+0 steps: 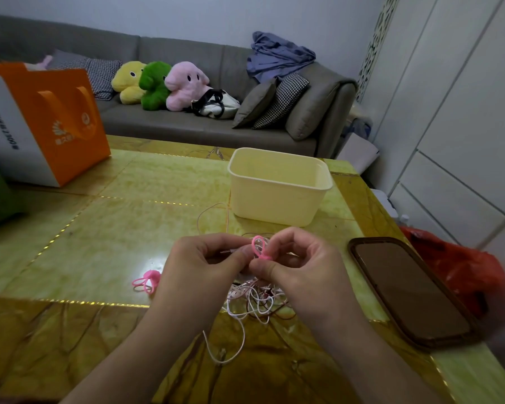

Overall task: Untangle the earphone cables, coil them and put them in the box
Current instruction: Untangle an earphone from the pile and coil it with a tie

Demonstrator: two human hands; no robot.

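Lighting dim, cool, even; source not visible. Glare patch on glossy table [105,228] left of centre, just beside left hand [199,269]; gold inlay strips catch small glints. Shadows soft, weak, under box [277,193] and hands. Wide-angle distortion strong: wall panels at right edge bow, table edges curve. Red bag [461,275] at lower right smeared, out of focus. Lower left corner dark, vignetted. Centre reasonably sharp; thin cables [254,301] slightly soft.

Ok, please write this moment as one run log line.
hands: left and right pinch pink tie | cables: tangled on table | box: no cables visible
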